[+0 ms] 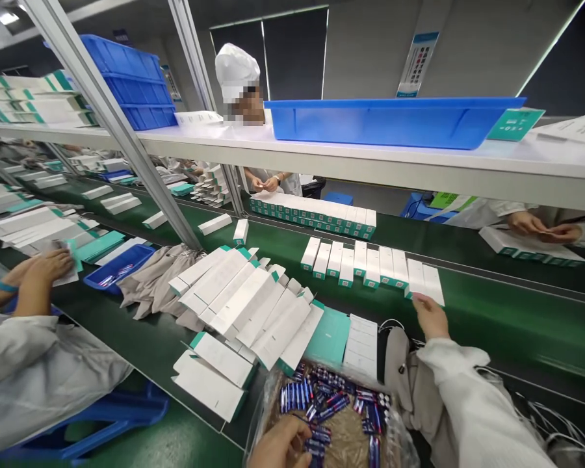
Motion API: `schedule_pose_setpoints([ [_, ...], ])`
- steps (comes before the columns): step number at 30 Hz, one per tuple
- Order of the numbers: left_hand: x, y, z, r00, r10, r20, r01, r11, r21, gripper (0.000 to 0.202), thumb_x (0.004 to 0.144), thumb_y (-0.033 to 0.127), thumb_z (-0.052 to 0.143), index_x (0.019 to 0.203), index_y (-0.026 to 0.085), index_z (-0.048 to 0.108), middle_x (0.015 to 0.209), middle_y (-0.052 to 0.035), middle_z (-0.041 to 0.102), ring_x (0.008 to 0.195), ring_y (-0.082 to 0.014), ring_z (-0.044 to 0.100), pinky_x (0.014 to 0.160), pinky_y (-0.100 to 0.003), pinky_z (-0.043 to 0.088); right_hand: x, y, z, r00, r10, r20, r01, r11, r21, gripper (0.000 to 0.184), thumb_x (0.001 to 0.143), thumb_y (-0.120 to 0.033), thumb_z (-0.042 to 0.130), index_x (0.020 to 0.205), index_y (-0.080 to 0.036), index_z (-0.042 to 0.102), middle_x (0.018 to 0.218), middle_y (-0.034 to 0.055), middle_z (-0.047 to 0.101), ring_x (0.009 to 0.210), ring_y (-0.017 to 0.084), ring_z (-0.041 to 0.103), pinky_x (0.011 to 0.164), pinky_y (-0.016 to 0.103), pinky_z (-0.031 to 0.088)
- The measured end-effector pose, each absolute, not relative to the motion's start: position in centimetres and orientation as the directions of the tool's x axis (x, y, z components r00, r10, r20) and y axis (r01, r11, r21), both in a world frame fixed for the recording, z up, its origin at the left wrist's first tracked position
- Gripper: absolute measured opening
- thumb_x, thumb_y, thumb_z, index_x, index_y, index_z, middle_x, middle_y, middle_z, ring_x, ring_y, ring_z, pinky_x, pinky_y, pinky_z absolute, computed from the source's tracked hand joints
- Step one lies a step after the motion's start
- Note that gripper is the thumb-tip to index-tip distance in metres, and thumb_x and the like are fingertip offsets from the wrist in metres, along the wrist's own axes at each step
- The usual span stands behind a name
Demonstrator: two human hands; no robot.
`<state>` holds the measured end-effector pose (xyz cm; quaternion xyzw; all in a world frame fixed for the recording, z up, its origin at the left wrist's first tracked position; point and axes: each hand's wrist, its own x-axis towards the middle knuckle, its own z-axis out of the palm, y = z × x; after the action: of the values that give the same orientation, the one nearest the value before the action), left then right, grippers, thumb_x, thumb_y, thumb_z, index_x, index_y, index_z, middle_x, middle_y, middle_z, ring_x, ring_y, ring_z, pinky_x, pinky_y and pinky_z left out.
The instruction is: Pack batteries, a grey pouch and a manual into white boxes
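My left hand (283,443) reaches into a plastic-lined carton (350,437) of blue AA-type batteries (332,406). Its fingers are curled against several batteries at the left side; the palm side is hidden. Farther off, my right hand (429,316) has its fingertips closed at the near end of a slim white box (433,283) with a teal end. That box stands at the right end of a row of similar white boxes (346,262) on the green conveyor belt (497,312). Unclosed white cartons (248,296) lie heaped left of the batteries.
Grey cloth pouches (400,367) and white cables (548,416) lie by my right arm. A shelf (370,162) bearing a blue tray (394,123) crosses above the belt. Co-workers' hands (541,224) are across the belt; another person's hands (46,270) are at left.
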<state>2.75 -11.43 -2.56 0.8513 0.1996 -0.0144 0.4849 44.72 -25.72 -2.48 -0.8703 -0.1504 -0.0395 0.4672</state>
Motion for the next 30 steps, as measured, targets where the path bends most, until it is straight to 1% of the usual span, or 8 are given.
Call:
schedule_pose_setpoints([
  [4,4.0,-12.1,-0.6,0.94,0.24,-0.242,0.336,-0.525,0.782,0.025,0.067,0.013,0.054,0.09,0.02,0.06,0.087,-0.0028,0.063,0.079,-0.0177,0.055,0.074,-0.026,0.041,37.3,-22.0,-2.5,0.748,0.654,0.11,0.519,-0.475,-0.711,0.024,0.087,-0.033,0.048,0.099,-0.021,0.066,0.102,0.0043,0.067,0.091,0.017,0.063,0.081,0.029,0.051],
  [6,4.5,-12.4,0.2,0.94,0.188,-0.285,0.341,-0.527,0.778,0.026,0.068,0.015,0.056,0.092,0.021,0.062,0.09,-0.0043,0.064,0.083,-0.0204,0.056,0.077,-0.028,0.041,34.0,-19.4,-2.3,0.64,0.765,0.072,0.619,-0.458,-0.638,0.026,0.084,-0.034,0.053,0.105,-0.023,0.065,0.113,0.0042,0.064,0.104,0.018,0.058,0.092,0.029,0.046],
  [8,4.8,-12.5,0.5,0.944,0.142,-0.297,0.326,-0.52,0.789,0.026,0.069,0.017,0.057,0.094,0.022,0.063,0.093,-0.0049,0.065,0.087,-0.022,0.056,0.079,-0.03,0.041,32.0,-16.8,-2.0,0.598,0.801,0.017,0.676,-0.493,-0.549,0.034,0.083,-0.032,0.056,0.114,-0.019,0.06,0.122,0.0076,0.058,0.114,0.021,0.051,0.099,0.035,0.04],
  [13,3.9,-11.7,0.4,0.953,0.108,-0.283,0.3,-0.478,0.826,0.02,0.071,0.021,0.06,0.09,0.025,0.064,0.095,-0.0029,0.066,0.086,-0.022,0.056,0.079,-0.029,0.04,30.8,-13.0,-1.4,0.643,0.753,-0.14,0.69,-0.648,-0.323,0.037,0.083,-0.032,0.061,0.114,-0.015,0.055,0.121,0.0107,0.054,0.114,0.026,0.049,0.094,0.048,0.041],
  [18,2.4,-10.4,1.0,0.931,0.155,-0.33,0.364,-0.444,0.818,0.02,0.074,0.022,0.055,0.093,0.023,0.063,0.094,-0.0048,0.065,0.081,-0.0202,0.055,0.072,-0.027,0.042,30.6,-12.8,-1.0,0.66,0.738,-0.141,0.698,-0.672,-0.248,0.027,0.084,-0.031,0.059,0.107,-0.015,0.058,0.117,0.0084,0.056,0.115,0.026,0.047,0.095,0.049,0.04],
  [22,1.8,-9.7,0.5,0.942,0.168,-0.292,0.337,-0.435,0.835,0.022,0.071,0.02,0.055,0.092,0.022,0.063,0.093,-0.0049,0.063,0.08,-0.0189,0.055,0.071,-0.025,0.043,30.4,-13.0,-1.1,0.711,0.696,-0.097,0.642,-0.7,-0.314,0.021,0.086,-0.028,0.057,0.103,-0.015,0.058,0.112,0.0071,0.057,0.106,0.022,0.052,0.091,0.043,0.043],
  [26,1.5,-9.2,-0.4,0.951,0.178,-0.254,0.305,-0.404,0.862,0.02,0.072,0.023,0.056,0.091,0.023,0.064,0.089,-0.0034,0.064,0.077,-0.0181,0.057,0.068,-0.024,0.042,31.7,-13.8,-0.9,0.802,0.589,-0.104,0.486,-0.742,-0.462,0.016,0.089,-0.03,0.052,0.09,-0.015,0.058,0.084,0.0016,0.06,0.076,0.014,0.057,0.074,0.033,0.047],
  [30,1.4,-9.1,-0.8,0.943,0.244,-0.227,0.308,-0.376,0.874,0.019,0.068,0.017,0.057,0.086,0.021,0.064,0.082,-0.002,0.064,0.072,-0.0172,0.056,0.066,-0.025,0.04,34.2,-16.2,0.6,0.87,0.489,-0.062,0.343,-0.691,-0.636,0.018,0.086,-0.031,0.05,0.075,-0.017,0.054,0.068,-0.0014,0.056,0.064,0.013,0.054,0.067,0.031,0.046],
])
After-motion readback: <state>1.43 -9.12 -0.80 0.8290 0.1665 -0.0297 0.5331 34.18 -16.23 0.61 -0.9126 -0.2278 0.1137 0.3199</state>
